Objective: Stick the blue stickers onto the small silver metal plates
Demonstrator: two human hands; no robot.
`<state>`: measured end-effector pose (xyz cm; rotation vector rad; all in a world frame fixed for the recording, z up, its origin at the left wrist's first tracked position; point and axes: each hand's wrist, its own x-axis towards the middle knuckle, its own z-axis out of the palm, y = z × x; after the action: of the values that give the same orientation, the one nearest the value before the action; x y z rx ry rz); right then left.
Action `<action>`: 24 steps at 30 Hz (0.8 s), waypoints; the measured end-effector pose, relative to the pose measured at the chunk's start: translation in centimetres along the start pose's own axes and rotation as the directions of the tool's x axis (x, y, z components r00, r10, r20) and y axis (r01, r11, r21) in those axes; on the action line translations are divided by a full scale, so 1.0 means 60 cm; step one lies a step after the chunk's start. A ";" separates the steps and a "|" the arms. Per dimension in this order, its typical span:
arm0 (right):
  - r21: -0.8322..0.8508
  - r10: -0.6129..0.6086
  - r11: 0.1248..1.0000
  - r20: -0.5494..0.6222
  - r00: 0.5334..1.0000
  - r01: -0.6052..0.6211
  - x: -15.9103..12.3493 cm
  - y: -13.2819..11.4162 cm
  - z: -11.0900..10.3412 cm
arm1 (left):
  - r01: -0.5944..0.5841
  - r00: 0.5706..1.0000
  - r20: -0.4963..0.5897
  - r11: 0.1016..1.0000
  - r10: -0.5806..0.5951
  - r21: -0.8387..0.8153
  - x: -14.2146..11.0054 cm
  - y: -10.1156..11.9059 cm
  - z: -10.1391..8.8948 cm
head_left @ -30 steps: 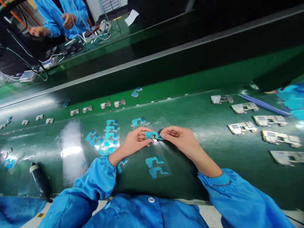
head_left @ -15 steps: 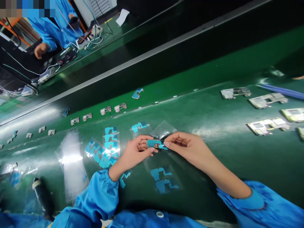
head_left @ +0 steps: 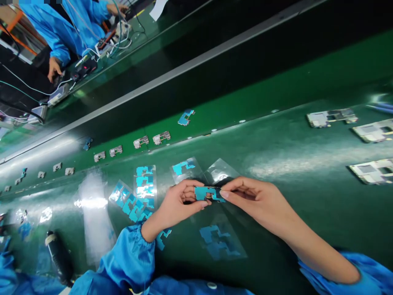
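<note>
From my remote seat I look down on the green work surface, with one co-worker across it. Nearer lies one pile of clear film; one dark bottle-like object is beside it. My right hand pinches the right end of the held board, thumb and finger together; my left hand is clamped on its left end. That board is in mid-view, above the surface, and its blue covering looks nearly all on, though I cannot tell whether the right end is finished. I count four film sheets carrying blue pieces: one sheet has two, another one. Three silver boards at right and about nine smaller-looking ones at left show no blue, so much seems left; three boards beyond look blue-faced.
</note>
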<state>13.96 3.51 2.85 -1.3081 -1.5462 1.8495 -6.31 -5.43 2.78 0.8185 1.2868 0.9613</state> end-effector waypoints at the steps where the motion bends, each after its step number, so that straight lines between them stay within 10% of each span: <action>1: -0.009 -0.001 1.000 -0.004 1.000 0.001 -0.001 0.000 -0.001 | 0.004 1.000 0.005 1.000 -0.004 -0.007 0.000 -0.001 0.000; 24: 0.003 -0.010 1.000 -0.029 1.000 0.010 -0.002 0.000 0.001 | 0.041 0.999 -0.011 0.997 -0.042 -0.065 0.001 -0.005 0.002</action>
<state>13.96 3.41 2.90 -1.3177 -1.5322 1.8178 -6.16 -5.50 2.52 0.7344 1.2719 0.9712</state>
